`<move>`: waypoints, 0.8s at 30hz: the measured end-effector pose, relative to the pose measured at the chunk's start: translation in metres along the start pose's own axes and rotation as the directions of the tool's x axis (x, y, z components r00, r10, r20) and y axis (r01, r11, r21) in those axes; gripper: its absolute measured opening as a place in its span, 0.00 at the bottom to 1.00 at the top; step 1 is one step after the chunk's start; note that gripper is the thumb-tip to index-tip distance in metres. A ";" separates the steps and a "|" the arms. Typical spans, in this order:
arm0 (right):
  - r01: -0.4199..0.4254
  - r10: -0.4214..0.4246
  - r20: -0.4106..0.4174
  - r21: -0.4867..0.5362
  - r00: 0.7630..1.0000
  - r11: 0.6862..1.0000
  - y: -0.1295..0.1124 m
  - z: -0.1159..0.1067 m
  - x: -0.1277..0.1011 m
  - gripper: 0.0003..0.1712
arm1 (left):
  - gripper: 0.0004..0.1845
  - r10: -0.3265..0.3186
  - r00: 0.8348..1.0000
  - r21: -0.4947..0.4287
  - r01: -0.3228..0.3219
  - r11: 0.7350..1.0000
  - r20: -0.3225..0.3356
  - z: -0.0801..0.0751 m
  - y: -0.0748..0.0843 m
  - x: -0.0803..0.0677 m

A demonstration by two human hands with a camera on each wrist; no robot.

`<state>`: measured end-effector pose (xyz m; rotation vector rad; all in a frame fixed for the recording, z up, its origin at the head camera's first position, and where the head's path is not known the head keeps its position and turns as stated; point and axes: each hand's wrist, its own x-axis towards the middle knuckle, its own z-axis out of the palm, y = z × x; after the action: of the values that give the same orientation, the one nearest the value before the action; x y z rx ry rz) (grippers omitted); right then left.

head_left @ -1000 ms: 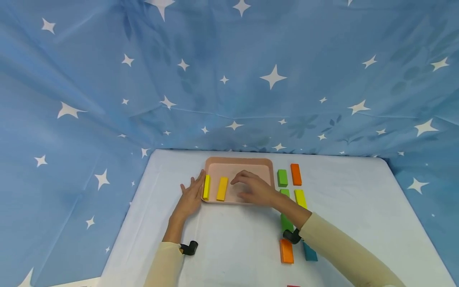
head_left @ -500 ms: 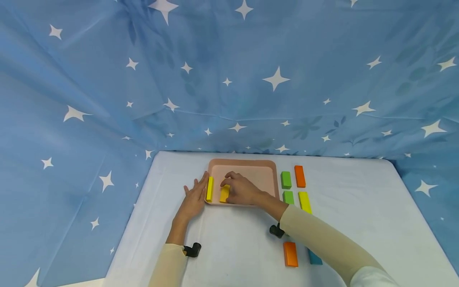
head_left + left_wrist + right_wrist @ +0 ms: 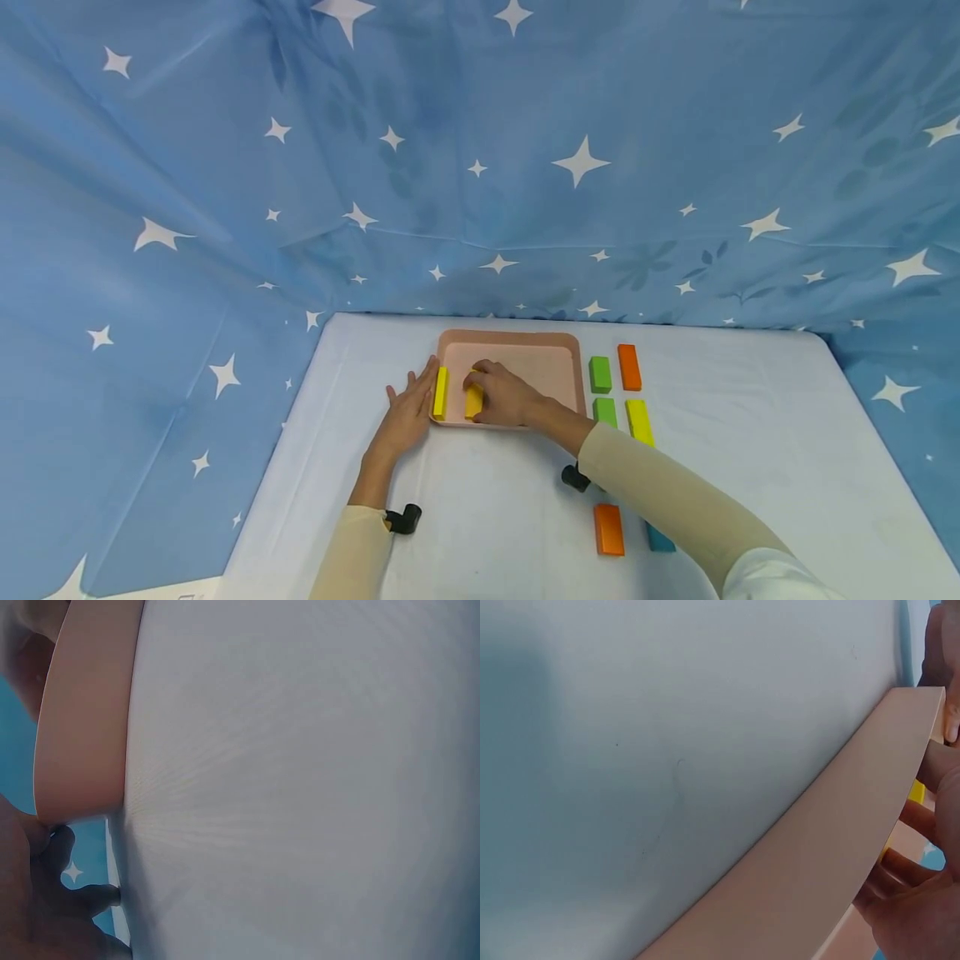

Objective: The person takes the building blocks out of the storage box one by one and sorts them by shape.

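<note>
A shallow peach tray [image 3: 517, 338] lies on the white table. Along its inner left wall stands a narrow bright yellow block [image 3: 440, 393]. My left hand [image 3: 405, 421] rests against the tray's left side from outside, fingers straight and spread. With thumb and fingers, my right hand [image 3: 504, 398] grips a golden yellow block [image 3: 473, 404] inside the tray, a small gap right of the bright yellow one; the hand covers part of it. In the right wrist view the tray's front wall [image 3: 802, 847] hides most of that grip.
Right of the tray, loose blocks lie in two rough columns: green blocks [image 3: 600, 375], an orange-red block [image 3: 630, 367], a yellow block [image 3: 640, 422], an orange block [image 3: 609, 530] and a teal block [image 3: 661, 537]. My right forearm crosses over them. A starry blue curtain [image 3: 480, 208] hangs behind the table.
My right hand has moved left from above the tray's middle and taken hold of the golden yellow block. My left hand stays at the tray's side. The head view has shifted slightly.
</note>
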<state>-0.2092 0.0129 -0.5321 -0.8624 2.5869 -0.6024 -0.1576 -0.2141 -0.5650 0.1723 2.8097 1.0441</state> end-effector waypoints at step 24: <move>-0.066 0.067 -0.045 0.031 0.997 0.997 0.009 -0.009 -0.006 0.35 | 0.29 -0.004 1.000 -0.007 0.004 1.000 -0.007 0.000 0.000 0.000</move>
<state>-0.2127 0.0259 -0.5274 -0.7583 2.6291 -0.6471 -0.1580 -0.2138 -0.5647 0.1623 2.8107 1.0557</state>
